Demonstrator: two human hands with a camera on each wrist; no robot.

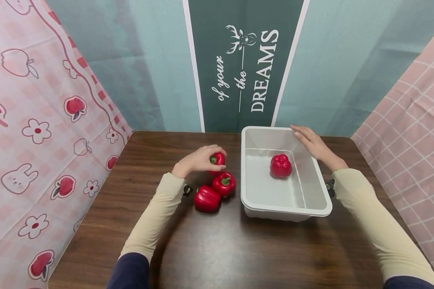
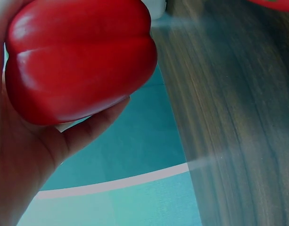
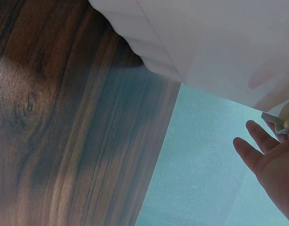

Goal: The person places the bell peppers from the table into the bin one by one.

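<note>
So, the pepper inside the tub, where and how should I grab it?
Probably from above and slightly left, gripping the pepper across its rounded sides: the tub walls it in all round, with more room to its left than right, and no stem shows to pinch.

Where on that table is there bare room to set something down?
The widest bare patch of table lies on the near side, in front of the bin. The bin's floor is also bare around its lone pepper. Just left of the bin is crowded: two peppers together, another pepper in the left hand.
</note>
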